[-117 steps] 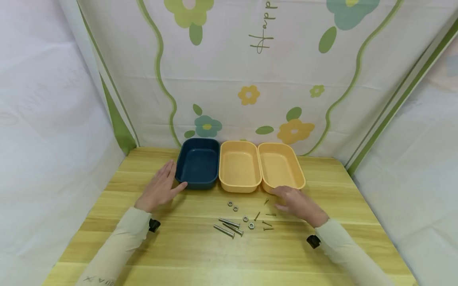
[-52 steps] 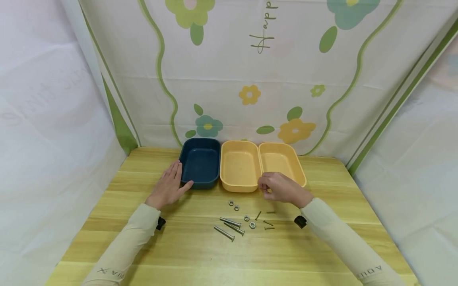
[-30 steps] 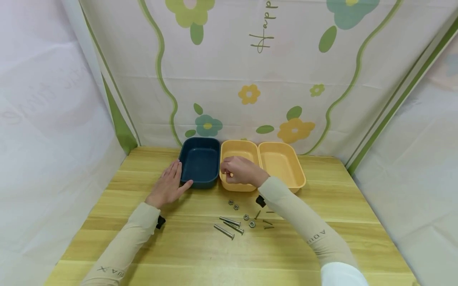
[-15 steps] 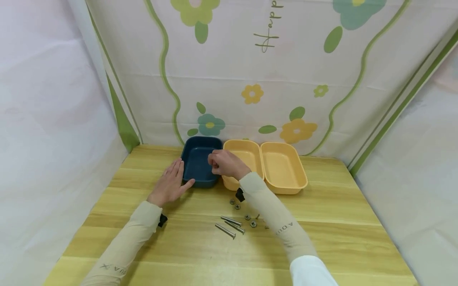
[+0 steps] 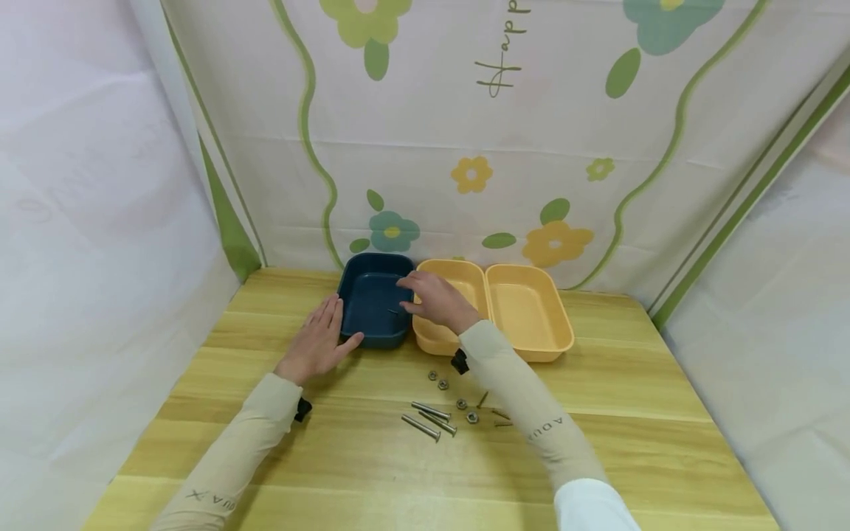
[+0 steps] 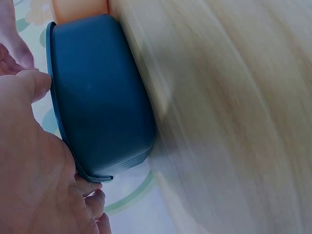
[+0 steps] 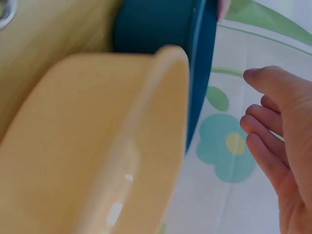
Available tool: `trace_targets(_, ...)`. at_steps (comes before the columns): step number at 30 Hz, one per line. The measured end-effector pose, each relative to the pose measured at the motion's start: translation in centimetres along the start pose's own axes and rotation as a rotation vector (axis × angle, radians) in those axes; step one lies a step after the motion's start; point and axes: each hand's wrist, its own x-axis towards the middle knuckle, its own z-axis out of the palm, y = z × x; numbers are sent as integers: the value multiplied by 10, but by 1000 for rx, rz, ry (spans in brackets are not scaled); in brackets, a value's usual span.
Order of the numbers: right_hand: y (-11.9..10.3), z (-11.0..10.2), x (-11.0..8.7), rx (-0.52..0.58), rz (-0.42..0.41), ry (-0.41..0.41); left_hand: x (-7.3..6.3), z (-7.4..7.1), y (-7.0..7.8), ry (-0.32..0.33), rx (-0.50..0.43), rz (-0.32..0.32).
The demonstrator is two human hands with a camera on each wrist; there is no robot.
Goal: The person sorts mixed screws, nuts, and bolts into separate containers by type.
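Observation:
My left hand (image 5: 313,345) lies along the left side of the dark blue tray (image 5: 375,341), fingers straight and thumb at the near rim; the left wrist view shows the thumb (image 6: 36,84) on the rim. My right hand (image 5: 438,301) hovers over the edge where the blue tray meets the middle yellow tray (image 5: 434,344). Its thumb and fingers are spread apart with nothing between them, as the right wrist view also shows. Just by the right fingertips, a small dark screw (image 5: 393,311) appears over the blue tray's floor; whether it has landed I cannot tell.
A second yellow tray (image 5: 531,313) stands at the right of the row. In front lie several hex nuts (image 5: 472,417), three long bolts (image 5: 421,428) and small screws (image 5: 482,400), some partly behind the right forearm. A patterned cloth (image 5: 465,110) hangs behind.
The right hand picked up a small screw near the right yellow tray, carried it left over the middle tray to the blue one, and parted its fingers. The left hand has stayed nearly still.

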Motion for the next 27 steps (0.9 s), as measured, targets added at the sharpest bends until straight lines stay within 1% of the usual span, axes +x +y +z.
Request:
trace_targets(5,6,-21,-20,-17,-26,-16,-2,-2,0,-3,-21,-2)
trace_targets(9,11,-33,-40,-20,-55,-9,-3,-4,0,-10,-32,-2)
trace_targets(14,13,-44,-68,0,-50,-34,-3,-3,1,-2,-23,5)
trace_targets(20,13,-55,-100,-17,-33,-62,-4,-2,1,5,-19,5)
trace_targets(23,14,-60,-116,-29,-28,-60,-3,-1,2,11,-19,9)
trace_targets(27,16,-66,-135,-52,-55,-38,-3,-1,2,11,-20,8)
